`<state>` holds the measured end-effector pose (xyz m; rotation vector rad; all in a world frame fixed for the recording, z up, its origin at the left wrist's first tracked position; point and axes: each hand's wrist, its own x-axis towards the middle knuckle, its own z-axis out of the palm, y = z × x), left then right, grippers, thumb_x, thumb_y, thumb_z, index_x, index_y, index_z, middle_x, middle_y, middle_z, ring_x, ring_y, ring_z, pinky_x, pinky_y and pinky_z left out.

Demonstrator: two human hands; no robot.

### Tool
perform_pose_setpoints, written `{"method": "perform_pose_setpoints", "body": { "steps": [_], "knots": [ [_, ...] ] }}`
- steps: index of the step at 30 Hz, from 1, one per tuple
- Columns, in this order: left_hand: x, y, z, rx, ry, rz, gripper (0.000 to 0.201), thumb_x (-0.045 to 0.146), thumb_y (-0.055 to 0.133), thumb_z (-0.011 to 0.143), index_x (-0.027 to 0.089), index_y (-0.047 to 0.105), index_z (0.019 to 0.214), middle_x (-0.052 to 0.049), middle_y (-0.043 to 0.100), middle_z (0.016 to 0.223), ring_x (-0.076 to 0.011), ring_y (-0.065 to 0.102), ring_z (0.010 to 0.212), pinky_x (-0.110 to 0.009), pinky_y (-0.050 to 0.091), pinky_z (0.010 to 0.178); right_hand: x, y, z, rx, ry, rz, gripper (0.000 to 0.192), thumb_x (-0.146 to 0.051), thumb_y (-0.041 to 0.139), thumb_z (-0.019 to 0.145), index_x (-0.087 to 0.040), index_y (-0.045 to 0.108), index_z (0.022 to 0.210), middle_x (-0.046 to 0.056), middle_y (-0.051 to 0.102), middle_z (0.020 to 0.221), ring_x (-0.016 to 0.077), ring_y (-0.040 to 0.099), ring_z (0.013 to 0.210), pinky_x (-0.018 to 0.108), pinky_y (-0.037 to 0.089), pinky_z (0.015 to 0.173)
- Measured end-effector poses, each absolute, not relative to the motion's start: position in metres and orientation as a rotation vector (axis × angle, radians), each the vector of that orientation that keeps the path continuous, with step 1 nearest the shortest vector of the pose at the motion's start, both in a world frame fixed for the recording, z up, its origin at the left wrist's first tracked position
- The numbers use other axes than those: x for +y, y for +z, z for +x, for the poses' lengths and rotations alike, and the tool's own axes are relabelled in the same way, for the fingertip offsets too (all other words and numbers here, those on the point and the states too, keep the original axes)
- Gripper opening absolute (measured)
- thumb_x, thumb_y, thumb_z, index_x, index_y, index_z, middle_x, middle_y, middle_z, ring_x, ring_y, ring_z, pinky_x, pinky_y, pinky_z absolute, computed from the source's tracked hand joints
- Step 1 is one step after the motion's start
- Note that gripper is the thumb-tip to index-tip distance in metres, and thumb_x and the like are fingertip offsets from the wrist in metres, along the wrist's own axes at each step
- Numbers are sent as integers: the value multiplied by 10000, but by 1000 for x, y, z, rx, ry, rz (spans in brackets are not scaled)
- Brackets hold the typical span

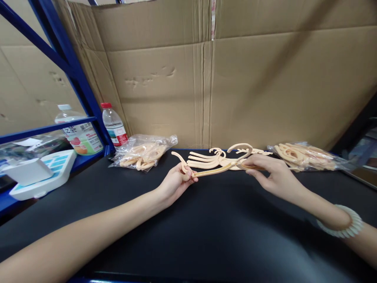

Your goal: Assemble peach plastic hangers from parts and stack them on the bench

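Between my hands, above the black tabletop, is a cream plastic clothes hanger with its hook curving upward. My left hand pinches the hanger's left end, where a thin curved cream piece sticks up from the fingers; whether that piece is joined to the hanger I cannot tell. Closed around the hanger's right arm near the hook is my right hand, with a pale beaded bracelet on the wrist. Just behind lie several matching cream hangers, stacked with their hooks together.
Clear bags of cream hanger parts lie at the back, one on the left, one on the right. A red-capped bottle, a larger bottle and a white-and-blue plastic item stand left by the blue frame. Cardboard walls the back.
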<state>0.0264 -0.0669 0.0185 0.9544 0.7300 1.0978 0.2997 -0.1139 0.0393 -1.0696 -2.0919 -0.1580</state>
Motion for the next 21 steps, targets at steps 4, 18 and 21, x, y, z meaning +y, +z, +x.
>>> {"method": "perform_pose_setpoints", "body": {
  "steps": [4, 18, 21],
  "knots": [
    [-67, 17, 28, 725, 1152, 960, 255, -80, 573, 584, 154, 476, 614, 42, 551, 598, -81, 545, 545, -205, 445, 601, -114, 39, 299, -2102, -134, -1065, 154, -168, 497, 862, -220, 632, 915, 59, 690, 875, 218, 654, 812, 354, 518, 727],
    [-70, 18, 28, 766, 1212, 899, 191, -64, 608, 675, 127, 592, 671, 8, 607, 681, -91, 613, 593, -200, 508, 625, -119, 41, 296, -2111, -145, -1134, 185, -175, 477, 877, -224, 612, 994, 56, 678, 889, 207, 633, 765, 327, 483, 669],
    [-70, 19, 28, 833, 1210, 866, 187, -64, 563, 756, 95, 654, 720, -44, 651, 728, -106, 641, 624, -205, 530, 644, -118, 40, 296, -2088, -130, -1136, 182, -187, 485, 873, -217, 616, 996, 60, 681, 870, 207, 632, 754, 330, 490, 665]
  ]
}}
